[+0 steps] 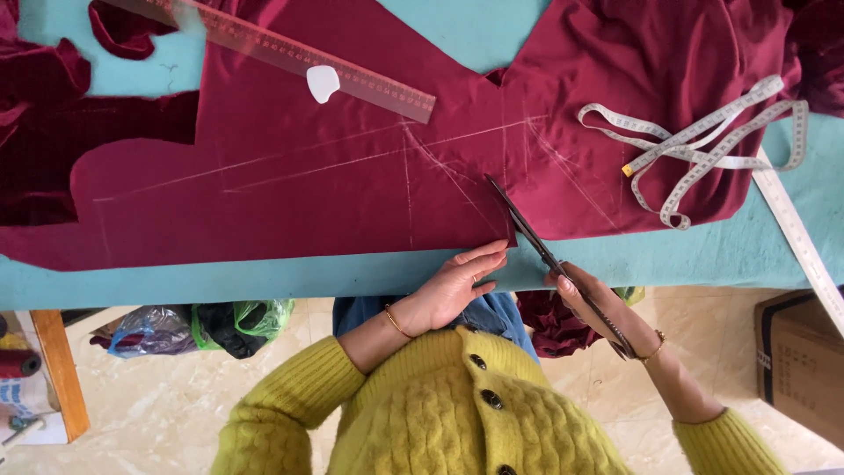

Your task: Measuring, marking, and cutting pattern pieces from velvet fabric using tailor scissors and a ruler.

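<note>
Gripping scissors, right hand cuts maroon fabric's edge; left hand's fingers seemingly lie open, flat.

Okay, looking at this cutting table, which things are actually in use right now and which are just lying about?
In use:
- dark metal scissors, blades in the cloth, in the right hand
- maroon chalk-marked fabric panel, edge touched by the left hand

Lying about:
- clear plastic ruler
- white tailor's chalk piece
- white coiled measuring tape
- brown cardboard box
- plastic bags on the floor
</note>
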